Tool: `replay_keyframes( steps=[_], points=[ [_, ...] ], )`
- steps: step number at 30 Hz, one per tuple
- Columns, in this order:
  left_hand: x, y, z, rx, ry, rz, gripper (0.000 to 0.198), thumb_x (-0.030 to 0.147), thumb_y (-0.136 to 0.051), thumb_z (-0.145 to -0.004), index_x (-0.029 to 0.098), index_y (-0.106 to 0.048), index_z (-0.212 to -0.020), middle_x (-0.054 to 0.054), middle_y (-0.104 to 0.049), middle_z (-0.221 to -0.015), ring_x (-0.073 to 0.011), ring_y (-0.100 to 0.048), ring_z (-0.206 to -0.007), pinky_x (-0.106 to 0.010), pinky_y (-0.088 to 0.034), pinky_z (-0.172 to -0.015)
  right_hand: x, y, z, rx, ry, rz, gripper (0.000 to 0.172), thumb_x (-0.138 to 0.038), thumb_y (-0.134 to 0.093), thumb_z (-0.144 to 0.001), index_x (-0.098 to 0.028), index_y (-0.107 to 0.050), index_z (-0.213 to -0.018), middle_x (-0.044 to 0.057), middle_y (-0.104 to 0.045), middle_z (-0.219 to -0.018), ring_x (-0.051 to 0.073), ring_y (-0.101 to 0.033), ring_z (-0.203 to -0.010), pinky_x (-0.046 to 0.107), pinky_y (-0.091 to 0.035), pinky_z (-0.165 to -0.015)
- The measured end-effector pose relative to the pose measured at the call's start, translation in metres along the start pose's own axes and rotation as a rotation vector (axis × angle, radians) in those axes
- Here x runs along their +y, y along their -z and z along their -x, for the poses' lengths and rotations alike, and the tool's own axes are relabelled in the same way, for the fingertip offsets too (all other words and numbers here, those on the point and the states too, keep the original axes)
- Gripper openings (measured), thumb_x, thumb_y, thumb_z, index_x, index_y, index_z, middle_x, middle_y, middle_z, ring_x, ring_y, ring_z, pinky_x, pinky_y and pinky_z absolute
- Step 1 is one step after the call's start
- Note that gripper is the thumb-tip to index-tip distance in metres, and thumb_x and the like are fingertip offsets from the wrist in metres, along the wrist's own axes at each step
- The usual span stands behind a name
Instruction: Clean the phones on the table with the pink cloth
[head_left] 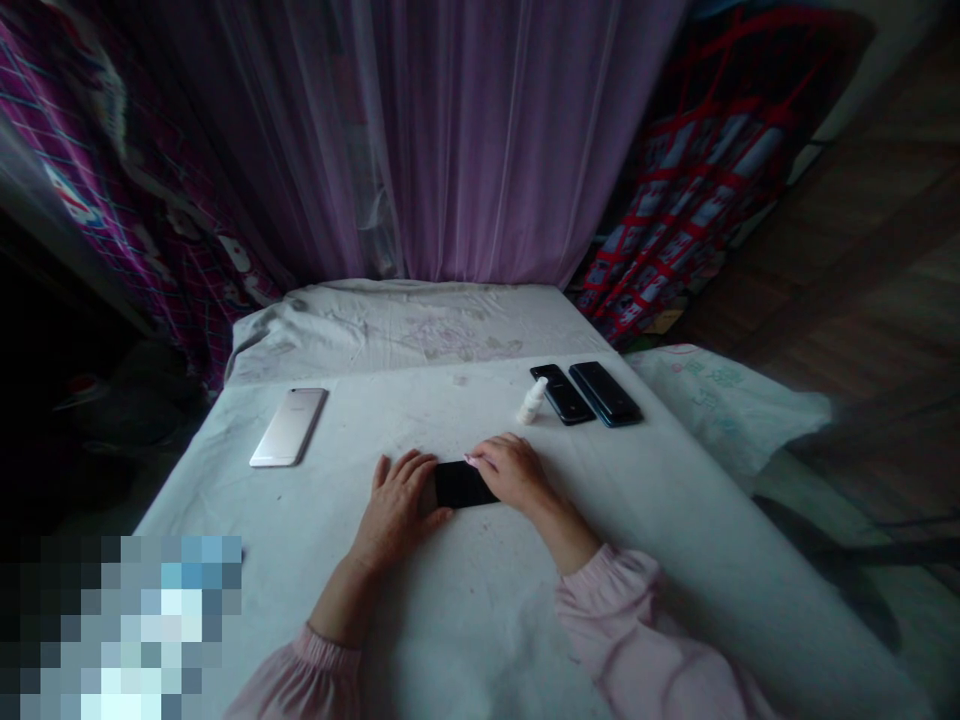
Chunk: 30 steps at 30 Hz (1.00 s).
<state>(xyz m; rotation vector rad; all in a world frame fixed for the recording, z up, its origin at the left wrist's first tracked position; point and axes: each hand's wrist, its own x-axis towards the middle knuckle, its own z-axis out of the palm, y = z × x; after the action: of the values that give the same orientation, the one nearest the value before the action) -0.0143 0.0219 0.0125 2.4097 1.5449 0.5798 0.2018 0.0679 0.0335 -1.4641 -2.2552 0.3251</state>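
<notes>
A black phone (pixel 459 487) lies flat on the white-covered table, its dark face up and its long side running left to right. My left hand (pixel 399 508) grips its left end, the thumb at the near edge and the fingertips at the far edge. Over the right end, my right hand (pixel 514 472) is closed in a pinch on a small pale pink wad (pixel 472 460), cloth or tissue, which touches the phone's far side. The hand hides that end of the phone. Just beyond stands a small white spray bottle (pixel 532 402), upright.
Dark phones (pixel 564 396) lie beside a further dark stack of phones (pixel 606 393) at the table's right. A silver phone (pixel 290 427) lies at the left. Purple curtains (pixel 480 140) hang behind the table (pixel 465 620). A blurred-out patch covers the lower left.
</notes>
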Motion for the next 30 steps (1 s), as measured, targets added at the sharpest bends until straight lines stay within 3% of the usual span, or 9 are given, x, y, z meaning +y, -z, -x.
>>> replay_keyframes(
  steps=[6, 10, 14, 23, 26, 30],
  points=[
    [0.003, 0.002, -0.001, -0.007, 0.004, -0.006, 0.059, 0.045, -0.066, -0.079, 0.023, -0.047, -0.13, -0.014, -0.055, -0.133, -0.0323, -0.043, -0.13, -0.061, -0.016, -0.11, -0.034, -0.012, -0.012, -0.032, 0.031, 0.008, 0.009, -0.024, -0.062, -0.086, -0.025, -0.07, -0.082, 0.002, -0.072, -0.086, 0.018, -0.059, -0.087, 0.029, -0.039, -0.075],
    [0.005, 0.002, -0.001, 0.001, 0.017, -0.007, 0.058, 0.045, -0.066, -0.078, 0.022, -0.048, -0.129, -0.014, -0.055, -0.133, -0.0325, -0.044, -0.129, -0.061, -0.017, -0.11, -0.042, -0.015, -0.015, -0.053, 0.054, 0.02, 0.01, -0.023, -0.061, -0.087, -0.025, -0.07, -0.083, 0.001, -0.072, -0.086, 0.018, -0.059, -0.087, 0.029, -0.039, -0.075],
    [0.004, 0.002, -0.001, 0.005, 0.003, -0.003, 0.058, 0.045, -0.066, -0.078, 0.022, -0.048, -0.128, -0.014, -0.055, -0.133, -0.0322, -0.043, -0.13, -0.061, -0.017, -0.11, -0.031, -0.012, -0.011, -0.035, 0.057, 0.001, 0.01, -0.025, -0.061, -0.087, -0.026, -0.07, -0.083, 0.001, -0.072, -0.087, 0.018, -0.059, -0.087, 0.029, -0.039, -0.075],
    [0.002, 0.0, 0.0, 0.015, -0.004, -0.001, 0.059, 0.041, -0.068, -0.076, 0.021, -0.048, -0.128, -0.014, -0.055, -0.134, -0.0326, -0.043, -0.13, -0.06, -0.017, -0.111, 0.03, 0.011, 0.017, 0.071, -0.041, 0.02, 0.009, -0.023, -0.061, -0.087, -0.024, -0.07, -0.084, 0.001, -0.071, -0.086, 0.019, -0.058, -0.085, 0.029, -0.038, -0.073],
    [0.002, 0.0, 0.0, 0.006, 0.001, -0.001, 0.059, 0.04, -0.068, -0.076, 0.021, -0.047, -0.128, -0.014, -0.054, -0.135, -0.0326, -0.042, -0.131, -0.06, -0.017, -0.111, 0.032, 0.01, 0.021, 0.095, -0.064, 0.033, 0.009, -0.023, -0.061, -0.087, -0.024, -0.07, -0.085, 0.001, -0.071, -0.087, 0.02, -0.057, -0.085, 0.03, -0.038, -0.073],
    [0.002, 0.001, 0.0, 0.004, 0.001, -0.004, 0.06, 0.041, -0.068, -0.076, 0.021, -0.046, -0.129, -0.013, -0.054, -0.135, -0.0325, -0.041, -0.131, -0.061, -0.016, -0.111, 0.012, -0.001, 0.014, 0.091, -0.044, 0.001, 0.009, -0.022, -0.061, -0.086, -0.024, -0.069, -0.082, 0.001, -0.071, -0.086, 0.019, -0.057, -0.084, 0.03, -0.037, -0.073]
  ],
)
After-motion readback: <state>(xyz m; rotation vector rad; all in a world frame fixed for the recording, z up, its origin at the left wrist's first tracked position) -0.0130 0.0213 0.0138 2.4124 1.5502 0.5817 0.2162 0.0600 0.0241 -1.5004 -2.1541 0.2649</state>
